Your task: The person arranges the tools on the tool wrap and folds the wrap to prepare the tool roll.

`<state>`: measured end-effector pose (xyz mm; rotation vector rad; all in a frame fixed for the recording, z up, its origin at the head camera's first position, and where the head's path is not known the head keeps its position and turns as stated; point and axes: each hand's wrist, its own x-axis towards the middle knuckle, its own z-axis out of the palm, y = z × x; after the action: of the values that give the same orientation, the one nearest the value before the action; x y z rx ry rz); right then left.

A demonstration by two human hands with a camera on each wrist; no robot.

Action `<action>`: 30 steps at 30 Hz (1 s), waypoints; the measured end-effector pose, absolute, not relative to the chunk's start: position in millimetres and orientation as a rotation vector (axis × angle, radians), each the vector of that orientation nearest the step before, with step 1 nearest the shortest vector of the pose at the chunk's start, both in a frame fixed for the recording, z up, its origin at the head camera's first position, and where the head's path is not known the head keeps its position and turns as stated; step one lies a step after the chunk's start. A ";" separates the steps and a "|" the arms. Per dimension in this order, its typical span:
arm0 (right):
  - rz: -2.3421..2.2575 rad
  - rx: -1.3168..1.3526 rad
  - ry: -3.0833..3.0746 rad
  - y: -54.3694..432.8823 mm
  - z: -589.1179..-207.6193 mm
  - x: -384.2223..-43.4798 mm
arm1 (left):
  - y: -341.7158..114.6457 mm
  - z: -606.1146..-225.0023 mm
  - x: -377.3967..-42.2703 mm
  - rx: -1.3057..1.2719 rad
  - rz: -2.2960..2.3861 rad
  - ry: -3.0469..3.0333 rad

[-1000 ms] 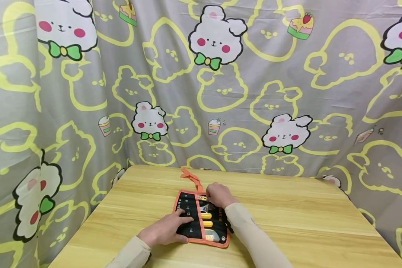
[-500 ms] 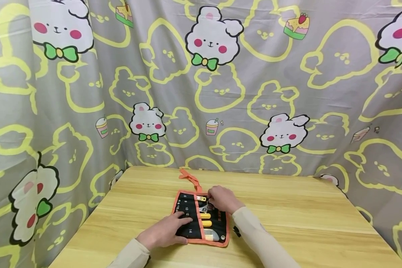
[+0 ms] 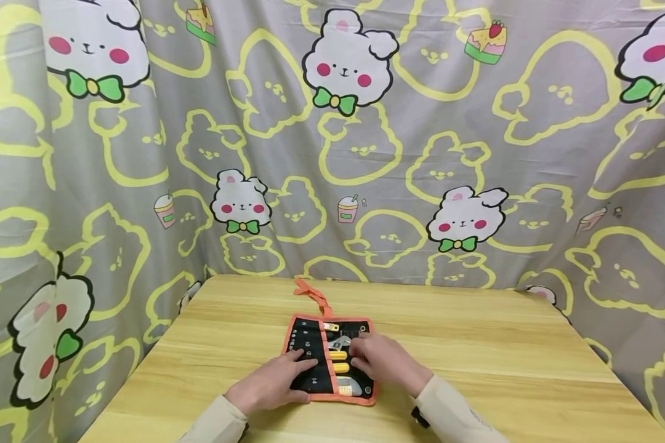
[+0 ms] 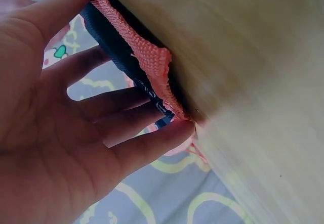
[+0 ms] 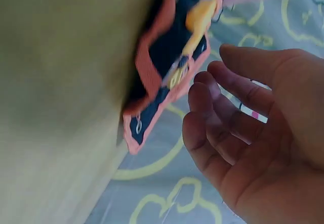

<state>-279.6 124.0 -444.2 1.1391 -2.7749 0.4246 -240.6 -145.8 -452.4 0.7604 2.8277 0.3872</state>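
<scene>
A black fabric tool roll [image 3: 322, 383] with orange trim and printed numbers lies spread on the table. Its pockets hold a yellow-ended tool [image 3: 331, 327], an adjustable wrench [image 3: 340, 343], two yellow handles [image 3: 340, 367] and a grey-and-yellow ridged tool [image 3: 348, 386]. My left hand [image 3: 271, 381] rests on the numbered side, fingers spread; in the left wrist view its fingers reach across the orange edge [image 4: 147, 54]. Over the roll's right side hovers my right hand [image 3: 390, 363], near the yellow handles. The right wrist view shows that hand's fingers [image 5: 195, 130] loosely bent, holding nothing.
An orange tie strap [image 3: 313, 295] trails from the roll's far edge. The wooden table [image 3: 476, 344] extends around it. Behind and beside the table hangs a grey curtain [image 3: 377, 246] with yellow outlines and white cartoon animals.
My right hand has drawn back from the roll's far right corner toward me, uncovering the wrench and a corner eyelet. The left hand has stayed in place.
</scene>
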 end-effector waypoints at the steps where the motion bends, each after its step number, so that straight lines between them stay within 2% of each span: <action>1: 0.429 1.155 -2.781 124.8 -444.7 -274.8 | -145.6 -451.9 -240.3 0.763 0.379 2.832; 7: 0.357 1.192 -2.847 129.1 -445.4 -251.7 | -140.3 -450.1 -237.1 0.776 0.352 2.829; 17: 0.261 1.215 -2.852 140.5 -450.3 -231.9 | -127.4 -450.1 -232.7 0.859 0.340 2.787; 30: 0.330 1.184 -2.942 160.1 -448.9 -214.7 | -116.9 -441.7 -223.8 1.127 0.288 2.721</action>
<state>-214.7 160.1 -448.9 1.1842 -2.9417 0.3303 -223.8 -116.9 -441.7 1.1266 2.7205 0.2882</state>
